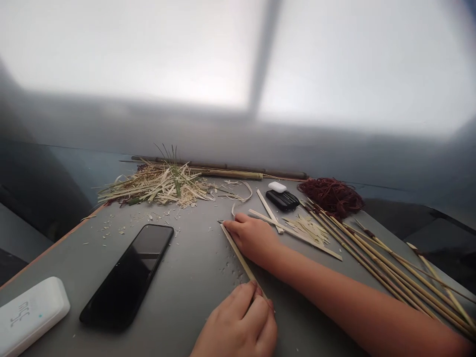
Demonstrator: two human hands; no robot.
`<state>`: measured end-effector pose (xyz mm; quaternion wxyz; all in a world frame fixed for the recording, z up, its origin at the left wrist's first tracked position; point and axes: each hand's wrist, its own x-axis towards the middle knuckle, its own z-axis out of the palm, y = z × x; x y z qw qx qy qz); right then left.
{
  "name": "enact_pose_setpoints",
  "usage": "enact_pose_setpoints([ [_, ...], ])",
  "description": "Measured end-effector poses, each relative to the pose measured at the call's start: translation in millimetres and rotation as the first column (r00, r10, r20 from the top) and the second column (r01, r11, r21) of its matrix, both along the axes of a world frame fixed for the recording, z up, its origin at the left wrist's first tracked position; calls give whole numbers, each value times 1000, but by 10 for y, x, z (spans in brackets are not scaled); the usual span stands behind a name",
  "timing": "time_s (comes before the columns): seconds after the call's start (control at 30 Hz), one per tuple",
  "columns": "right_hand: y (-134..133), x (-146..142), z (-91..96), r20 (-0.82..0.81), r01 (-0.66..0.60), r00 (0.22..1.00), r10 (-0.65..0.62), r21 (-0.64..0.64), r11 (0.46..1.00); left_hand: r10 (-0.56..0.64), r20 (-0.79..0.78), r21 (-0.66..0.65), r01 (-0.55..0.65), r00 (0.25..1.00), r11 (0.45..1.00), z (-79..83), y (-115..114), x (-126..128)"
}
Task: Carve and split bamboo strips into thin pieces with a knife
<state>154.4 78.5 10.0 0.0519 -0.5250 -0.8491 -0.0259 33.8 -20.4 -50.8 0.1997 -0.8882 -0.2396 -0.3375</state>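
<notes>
Head view: a thin bamboo strip (240,258) lies slantwise on the grey surface (193,277). The right hand (253,238) presses its far end, fingers flat and not gripping. The left hand (238,325) has its fingers pinched on the near end. A phone (128,275) lies to the left.

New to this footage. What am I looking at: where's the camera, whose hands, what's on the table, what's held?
No machine: one camera on a person's head, looking down at their own bare hands over a grey table. The left hand pinches the near end of a thin bamboo strip; the right hand rests on its far end. Around them: a black phone, a white box, a pile of shavings, a bundle of sticks, a tangle of reddish cord, a small black case.
</notes>
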Motion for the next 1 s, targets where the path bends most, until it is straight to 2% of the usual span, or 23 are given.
enact_pose_setpoints([
  [0.07,56,-24,-2,-8,-3,1000,3,-14,1000,24,27,-14,-24,999,1000,-61,-2,1],
  [0.17,34,-10,-7,-20,0,1000,0,-29,1000,79,66,-121,-70,995,990,-211,-25,-9],
  [0.23,-36,27,-4,-23,0,1000,-1,-39,999,120,106,-189,-99,987,977,-314,-42,-18],
  [0.37,-263,161,22,-41,-24,999,20,-90,996,113,133,-193,-86,985,977,-407,-68,-30],
  [0.5,-548,353,53,-30,-80,997,76,-153,985,78,63,-178,-66,995,982,-356,-99,-21],
  [0.67,-810,525,62,15,-134,991,136,-124,983,124,68,-277,-100,990,956,-251,-128,-22],
  [0.8,-837,514,41,53,-147,987,150,-56,988,77,34,-225,-68,996,972,-156,-101,-22],
  [1.0,-743,399,26,101,-120,987,122,-24,993,111,149,-212,-78,983,974,-156,-58,76],
])
